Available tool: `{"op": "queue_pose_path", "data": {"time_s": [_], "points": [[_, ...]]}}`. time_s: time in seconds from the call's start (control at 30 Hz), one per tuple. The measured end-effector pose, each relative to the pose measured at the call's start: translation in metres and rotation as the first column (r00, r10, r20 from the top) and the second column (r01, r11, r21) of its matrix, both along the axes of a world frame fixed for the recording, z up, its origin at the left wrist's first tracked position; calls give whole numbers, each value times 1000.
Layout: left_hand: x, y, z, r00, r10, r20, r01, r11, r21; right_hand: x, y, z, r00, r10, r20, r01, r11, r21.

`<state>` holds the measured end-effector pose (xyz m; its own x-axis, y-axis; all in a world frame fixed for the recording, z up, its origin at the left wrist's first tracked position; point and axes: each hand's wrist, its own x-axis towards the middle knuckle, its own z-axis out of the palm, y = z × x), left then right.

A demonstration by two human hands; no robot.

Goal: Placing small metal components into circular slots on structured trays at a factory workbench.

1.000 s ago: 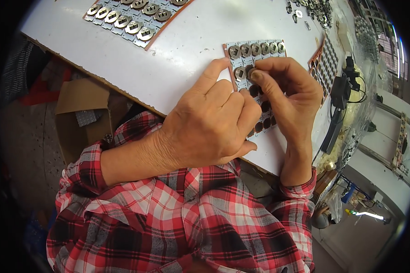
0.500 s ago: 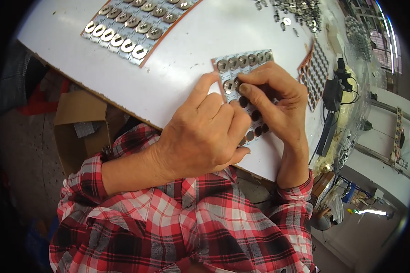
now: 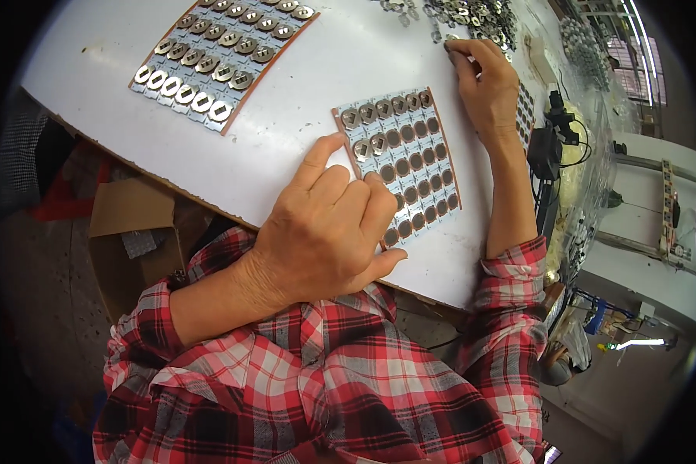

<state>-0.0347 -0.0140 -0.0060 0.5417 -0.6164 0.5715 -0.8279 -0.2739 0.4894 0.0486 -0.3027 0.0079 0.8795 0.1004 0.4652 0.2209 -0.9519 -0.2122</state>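
Nearing metal parts (image 3: 487, 22), right hand (image 3: 490, 89), now off the board (image 3: 398, 152)

On our white table (image 3: 286, 100) we see a panel with rows of round metal pieces (image 3: 226, 39) far left, a partly filled panel (image 3: 418, 161) mid-table, a metal parts heap (image 3: 483, 22) far right, and a dotted panel (image 3: 525, 116) at right.

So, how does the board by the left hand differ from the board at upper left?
The near board has metal clips on its top row and two more below, leaving other visible dark round spots bare; the far board has clips on every visible spot. The left hand overlaps the near board; no hand overlaps the far board. Both are pale blue with reddish-brown edging, on the white table.
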Motion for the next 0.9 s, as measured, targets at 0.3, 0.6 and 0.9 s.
{"op": "queue_pose_path", "data": {"time_s": [0.3, 0.6, 0.9], "points": [[1, 1, -1, 1000, 0, 9, 0, 1000, 7, -62, 37, 29, 923, -84, -377, 341, 633, 695], [1, 1, 1, 1000, 2, 27, -3, 999, 34, -89, 37, 32, 907, -199, -371, 374, 786, 493], [2, 0, 0, 999, 4, 49, -6, 999, 33, -85, 33, 34, 958, -54, -280, 86, 991, 103]]}}
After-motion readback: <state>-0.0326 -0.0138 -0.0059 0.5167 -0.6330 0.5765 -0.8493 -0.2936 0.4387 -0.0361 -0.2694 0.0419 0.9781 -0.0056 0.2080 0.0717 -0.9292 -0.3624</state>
